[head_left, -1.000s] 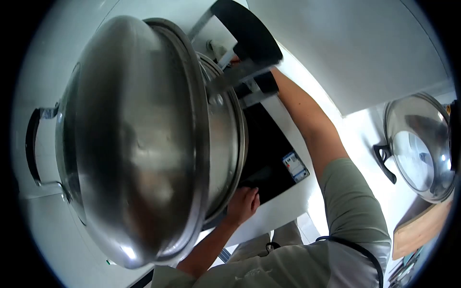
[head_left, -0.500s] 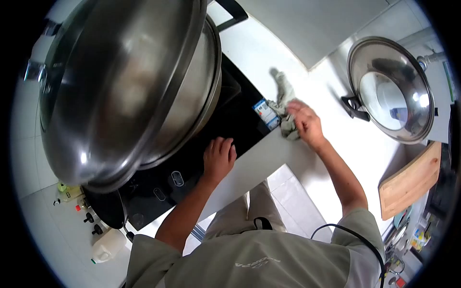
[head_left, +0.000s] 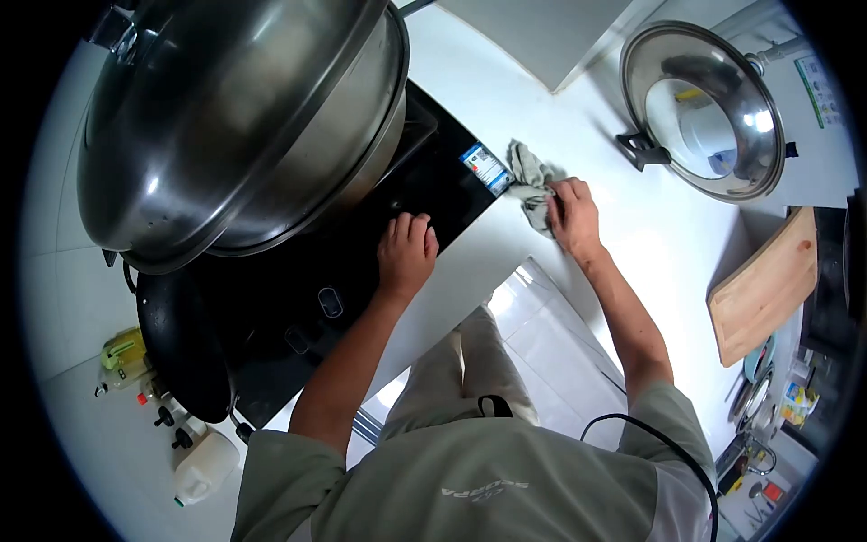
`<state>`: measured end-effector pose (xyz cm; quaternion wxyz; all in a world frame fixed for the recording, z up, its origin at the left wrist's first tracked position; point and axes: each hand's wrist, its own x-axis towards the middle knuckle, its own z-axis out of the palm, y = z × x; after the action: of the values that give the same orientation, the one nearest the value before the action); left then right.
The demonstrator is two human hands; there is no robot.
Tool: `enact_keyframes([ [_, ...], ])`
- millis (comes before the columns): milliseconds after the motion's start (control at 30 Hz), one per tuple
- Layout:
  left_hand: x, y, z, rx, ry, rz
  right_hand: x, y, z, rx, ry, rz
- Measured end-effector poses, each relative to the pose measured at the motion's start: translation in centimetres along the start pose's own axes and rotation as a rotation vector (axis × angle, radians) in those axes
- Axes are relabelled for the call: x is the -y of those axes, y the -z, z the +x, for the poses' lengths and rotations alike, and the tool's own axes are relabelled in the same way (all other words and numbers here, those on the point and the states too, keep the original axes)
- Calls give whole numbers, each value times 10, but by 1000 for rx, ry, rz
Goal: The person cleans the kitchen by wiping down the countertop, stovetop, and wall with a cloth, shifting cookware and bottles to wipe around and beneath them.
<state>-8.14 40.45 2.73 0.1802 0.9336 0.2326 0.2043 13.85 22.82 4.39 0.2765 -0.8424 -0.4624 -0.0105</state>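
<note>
My right hand (head_left: 576, 217) is on the white counter with its fingers closed on the edge of a crumpled grey-green cloth (head_left: 531, 188). The cloth lies beside the corner of a black glass cooktop (head_left: 357, 239), close to a blue-and-white label (head_left: 486, 168) stuck there. Near the cooktop's front edge rests my left hand (head_left: 406, 256), palm down, fingers slightly bent and holding nothing that I can see. Beyond it, a large steel wok with a domed lid (head_left: 244, 108) covers much of the cooktop.
A glass-centred steel lid (head_left: 704, 113) leans at the back right, near a wooden cutting board (head_left: 766, 285). On the left are a black frying pan (head_left: 181, 348), an oil bottle (head_left: 125, 357) and a white jug (head_left: 206, 467). A black cable (head_left: 673, 450) crosses my right sleeve.
My right hand has shifted slightly and now grips the cloth's near side, and the cloth is bunched differently. My left hand stays on the cooktop. The camera view has tilted.
</note>
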Motion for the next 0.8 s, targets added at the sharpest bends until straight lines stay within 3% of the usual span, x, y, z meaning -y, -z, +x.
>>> enact_keyframes([
  [167, 1, 0, 1, 38, -3, 23, -47, 19, 75, -439, 4, -323],
  [300, 1, 0, 1, 36, -26, 24, -105, -9, 100, -296, -70, -552],
  [367, 1, 0, 3, 49, -22, 25, -84, -6, 76, -187, -126, -252],
  [467, 0, -1, 4, 48, -24, 34, -43, -1, -7, -43, 44, -118],
  [567, -1, -1, 3, 36, -22, 44, -3, 16, -53, 151, -17, 17],
  [667, -1, -1, 2, 47, -8, 40, -22, 2, -29, -18, -20, 241],
  [800, 0, 1, 3, 64, 21, 5, 11, -20, 123, -198, 190, 339],
])
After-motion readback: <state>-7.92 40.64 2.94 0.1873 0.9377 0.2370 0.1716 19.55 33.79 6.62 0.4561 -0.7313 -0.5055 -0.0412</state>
